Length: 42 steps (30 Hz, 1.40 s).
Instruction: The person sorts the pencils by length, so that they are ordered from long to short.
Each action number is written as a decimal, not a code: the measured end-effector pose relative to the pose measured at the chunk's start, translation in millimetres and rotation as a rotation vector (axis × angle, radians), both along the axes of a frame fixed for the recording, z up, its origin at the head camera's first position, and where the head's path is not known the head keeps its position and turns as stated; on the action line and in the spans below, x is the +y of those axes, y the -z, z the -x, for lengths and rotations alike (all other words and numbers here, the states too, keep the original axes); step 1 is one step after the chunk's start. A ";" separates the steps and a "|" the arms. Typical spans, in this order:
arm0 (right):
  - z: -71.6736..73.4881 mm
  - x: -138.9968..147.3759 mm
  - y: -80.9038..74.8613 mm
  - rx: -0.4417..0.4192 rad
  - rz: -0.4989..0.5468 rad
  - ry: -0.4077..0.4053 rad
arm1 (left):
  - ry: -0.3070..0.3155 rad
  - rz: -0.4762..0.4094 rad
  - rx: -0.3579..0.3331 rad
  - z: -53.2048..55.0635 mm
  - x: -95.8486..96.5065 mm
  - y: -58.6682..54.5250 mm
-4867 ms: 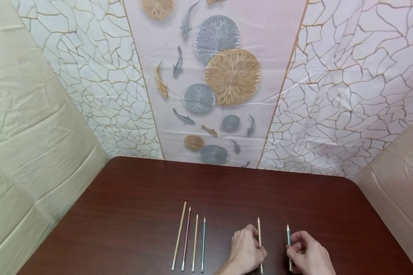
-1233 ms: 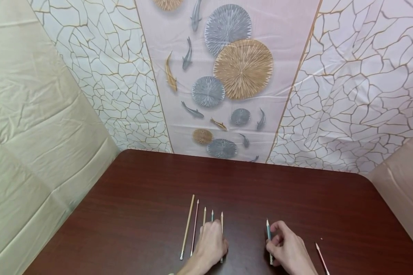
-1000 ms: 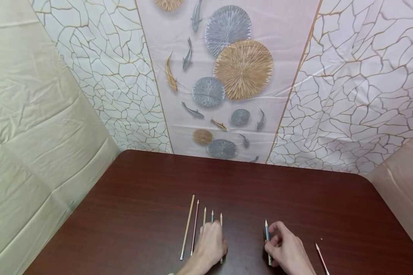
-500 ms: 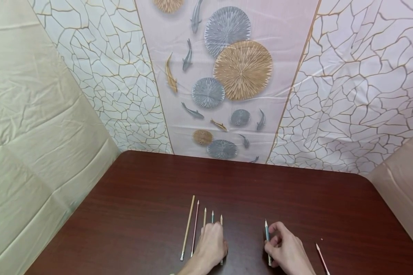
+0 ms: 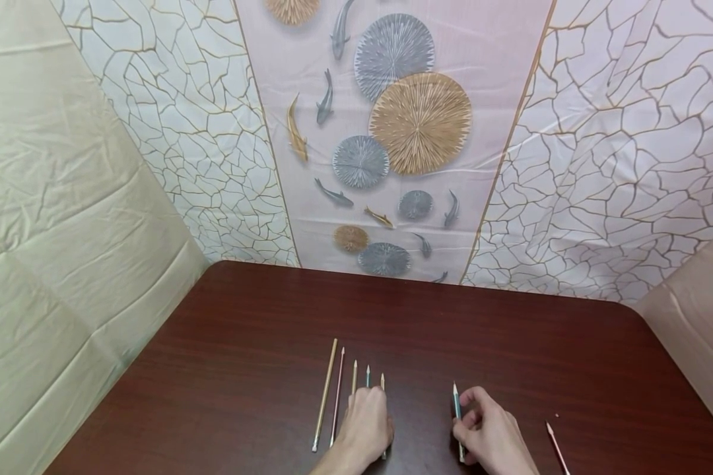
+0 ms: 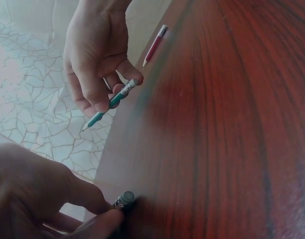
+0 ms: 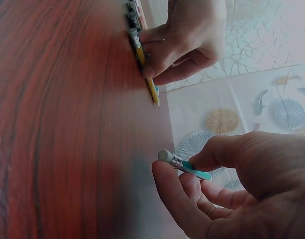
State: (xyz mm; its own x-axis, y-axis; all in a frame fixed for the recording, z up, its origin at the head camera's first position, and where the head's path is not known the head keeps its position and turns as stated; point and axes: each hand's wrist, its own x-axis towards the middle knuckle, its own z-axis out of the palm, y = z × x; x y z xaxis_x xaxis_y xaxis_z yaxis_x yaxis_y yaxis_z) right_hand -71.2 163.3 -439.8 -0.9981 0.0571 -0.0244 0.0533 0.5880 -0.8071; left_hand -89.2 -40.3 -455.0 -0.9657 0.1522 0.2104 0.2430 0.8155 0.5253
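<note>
My right hand [image 5: 492, 432] pinches a short green pencil [image 5: 457, 404] near the table's middle, its tip pointing away from me. In the right wrist view, the white eraser end of that pencil shows between finger and thumb. Further left, my left hand [image 5: 364, 425] grips a yellow pencil [image 7: 150, 87] at the right end of a row. The row also holds a long gold pencil [image 5: 325, 392], a red pencil [image 5: 338, 396], another yellow pencil [image 5: 354, 376] and a green pencil [image 5: 368, 376]. The left hand covers much of these last two.
A short red pencil [image 5: 557, 447] lies apart to the right of my right hand, with a tiny speck [image 5: 556, 415] beside its tip. The dark wooden table [image 5: 416, 316] meets a patterned curtain [image 5: 392, 165] at the back.
Since the oldest frame, my left hand has brought the yellow pencil left to the row. My right hand has moved left with the green pencil, lately by a little. The short red pencil has come into view.
</note>
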 end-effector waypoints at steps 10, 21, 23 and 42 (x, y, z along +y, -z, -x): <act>2.6 -10.1 3.9 -0.002 0.041 -0.030 | -0.004 0.001 -0.002 -0.2 0.2 -1.0; 5.5 -21.8 7.0 -0.032 0.079 -0.056 | 0.023 -0.006 0.037 0.9 -2.7 0.8; 5.9 -24.6 7.5 -0.043 0.091 -0.069 | 0.026 -0.014 0.027 1.4 -2.8 1.0; 7.7 -44.4 12.8 -0.030 0.127 -0.159 | 0.017 -0.008 0.002 1.4 -2.8 -0.6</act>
